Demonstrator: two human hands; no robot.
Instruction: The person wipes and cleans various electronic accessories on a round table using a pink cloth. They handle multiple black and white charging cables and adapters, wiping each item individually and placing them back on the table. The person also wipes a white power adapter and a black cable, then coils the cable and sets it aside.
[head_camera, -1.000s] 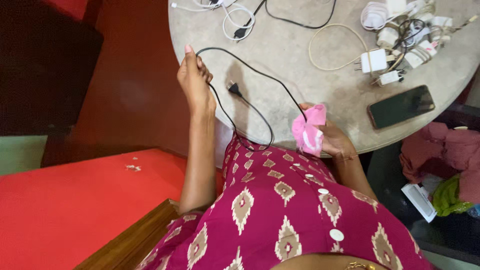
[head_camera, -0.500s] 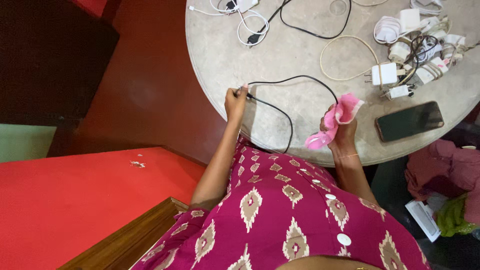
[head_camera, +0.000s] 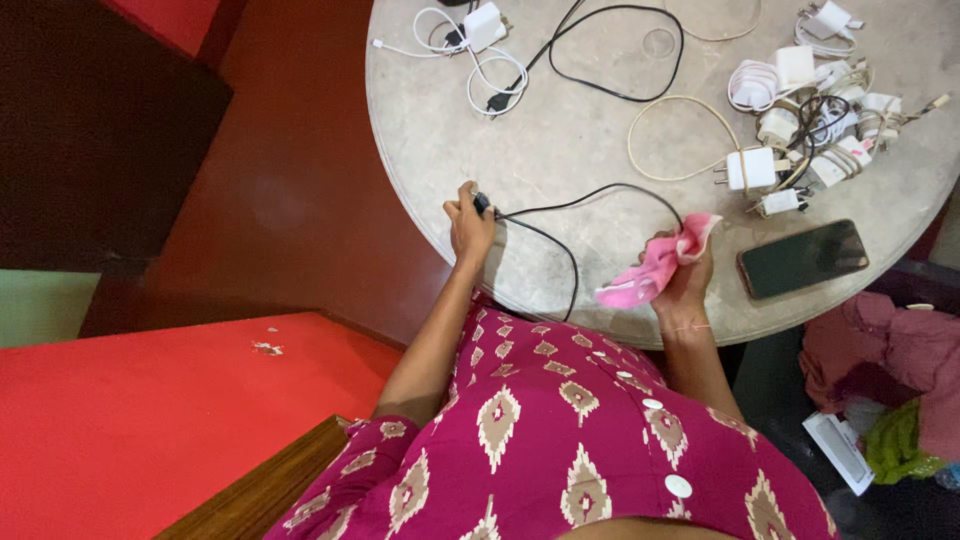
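Note:
My left hand pinches the plug end of a black cable near the left rim of a round stone table. The cable loops across the tabletop toward my right hand, which grips a crumpled pink cloth wrapped around the cable. Both hands hover just above the table's near edge.
A dark phone lies right of my right hand. White chargers and coiled cables crowd the far right, with a cream cable loop, another black cable and a white charger at the back. Clothes lie lower right; red floor at left.
My left hand came in from the table's left edge and slid along the black cable to its plug end. My right hand with the pink cloth rose slightly over the table.

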